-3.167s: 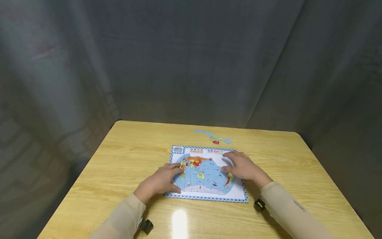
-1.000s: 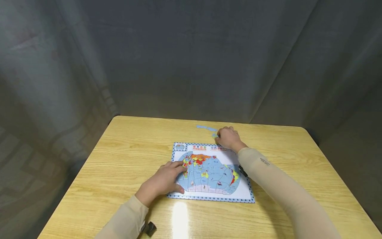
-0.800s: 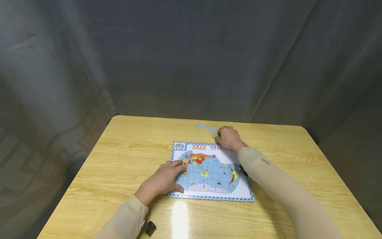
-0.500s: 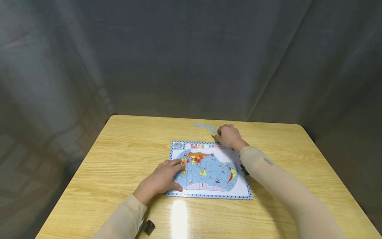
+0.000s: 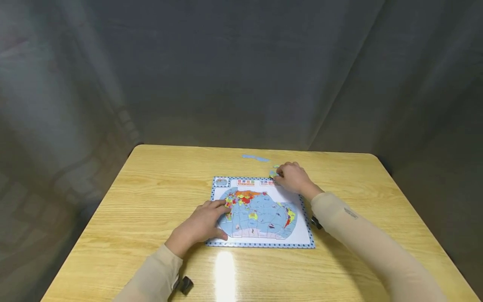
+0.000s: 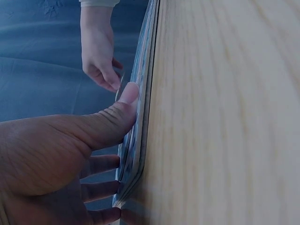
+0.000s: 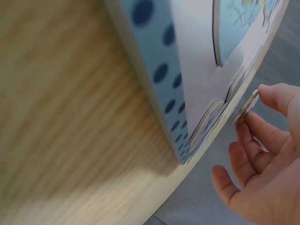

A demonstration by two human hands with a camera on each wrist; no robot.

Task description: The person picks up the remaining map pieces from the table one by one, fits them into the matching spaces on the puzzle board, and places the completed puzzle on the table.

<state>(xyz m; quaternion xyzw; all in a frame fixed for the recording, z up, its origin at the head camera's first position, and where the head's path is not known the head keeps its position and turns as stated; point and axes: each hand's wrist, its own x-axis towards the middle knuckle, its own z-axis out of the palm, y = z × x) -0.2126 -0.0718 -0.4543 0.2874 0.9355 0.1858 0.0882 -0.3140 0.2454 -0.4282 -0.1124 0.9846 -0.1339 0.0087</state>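
Observation:
A world map puzzle board (image 5: 260,244) with a blue dotted border lies on the table, its map mostly covered by fitted pieces. My left hand (image 5: 200,224) rests on the board's left side, fingers extended; in the left wrist view the thumb (image 6: 115,117) lies along the board's edge. Just beyond the board's upper right, my right hand (image 5: 296,178) pinches a small puzzle piece (image 7: 245,107) between thumb and fingertips, raised above the board surface. Its printed face is mostly hidden in the right wrist view, but green and blue show in the head view.
A long, narrow blue puzzle piece (image 5: 255,158) lies on the wooden table (image 5: 170,167) behind the board. Close to my right fingers a bit of another greenish piece (image 5: 276,166) shows, partly hidden. A dark curtain (image 5: 226,75) hangs behind the table.
My right hand has left the map for the loose pieces, taken one up, and now draws it slightly back towards the board. The left hand stays on the board's left side.

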